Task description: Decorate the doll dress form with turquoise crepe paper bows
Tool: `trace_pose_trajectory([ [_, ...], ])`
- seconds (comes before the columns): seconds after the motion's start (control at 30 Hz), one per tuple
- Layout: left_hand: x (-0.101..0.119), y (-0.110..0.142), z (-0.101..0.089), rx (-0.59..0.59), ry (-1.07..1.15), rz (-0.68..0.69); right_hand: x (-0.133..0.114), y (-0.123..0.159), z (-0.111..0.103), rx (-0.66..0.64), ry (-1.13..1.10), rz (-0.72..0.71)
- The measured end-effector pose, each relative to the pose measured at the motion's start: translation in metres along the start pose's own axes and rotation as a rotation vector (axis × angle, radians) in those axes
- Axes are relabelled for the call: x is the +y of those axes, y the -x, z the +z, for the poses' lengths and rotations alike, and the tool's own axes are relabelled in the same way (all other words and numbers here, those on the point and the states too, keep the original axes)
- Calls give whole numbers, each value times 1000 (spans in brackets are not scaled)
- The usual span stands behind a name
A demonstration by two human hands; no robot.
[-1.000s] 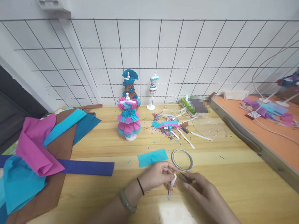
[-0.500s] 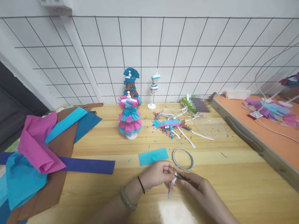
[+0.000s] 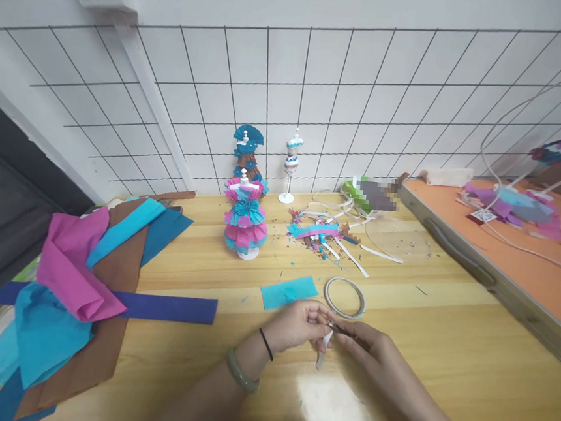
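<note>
My left hand (image 3: 302,324) pinches a short white strip of tape (image 3: 321,355), whose loose end hangs down toward the table. In my right hand (image 3: 371,346) are slim dark metal tweezers (image 3: 348,334), their tips at the strip's upper end by my left fingertips. My fingers partly cover both the tips and the strip. Just beyond my hands lies a narrow roll of tape (image 3: 326,300), flat on the table. A light-blue crepe paper rectangle (image 3: 273,297) rests beside my left hand, with a small blue piece on top of it.
Pink, blue and brown crepe paper (image 3: 72,264) is heaped at left, beside a purple strip (image 3: 173,308). Small dress forms stand at the back, one in a pink and blue paper dress (image 3: 246,224), another a white form (image 3: 291,165). Paper scraps (image 3: 315,232) lie right of them.
The view has shifted slightly. My hands stay together at the tape strip, and the tweezers have turned a little at its upper end.
</note>
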State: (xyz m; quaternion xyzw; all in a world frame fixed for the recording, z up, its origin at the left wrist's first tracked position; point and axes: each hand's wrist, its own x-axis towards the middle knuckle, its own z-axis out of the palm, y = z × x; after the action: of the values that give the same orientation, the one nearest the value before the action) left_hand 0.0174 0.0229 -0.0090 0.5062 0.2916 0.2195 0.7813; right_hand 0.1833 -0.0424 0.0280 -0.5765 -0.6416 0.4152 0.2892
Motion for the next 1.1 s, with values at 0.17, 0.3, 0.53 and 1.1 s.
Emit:
trace_pose_trajectory([
  [0.17,0,0,0,1,2,5,-3,2,0,4,20,18],
  [0.3,0,0,0,18,-7,-19,1,5,-4,-19,9,37],
  [0.53,1,0,2,32,-26,-32,6,6,-10,84,-129,110],
  [1.1,5,3,4,40,-40,-19,-3,-13,12,129,-220,79],
])
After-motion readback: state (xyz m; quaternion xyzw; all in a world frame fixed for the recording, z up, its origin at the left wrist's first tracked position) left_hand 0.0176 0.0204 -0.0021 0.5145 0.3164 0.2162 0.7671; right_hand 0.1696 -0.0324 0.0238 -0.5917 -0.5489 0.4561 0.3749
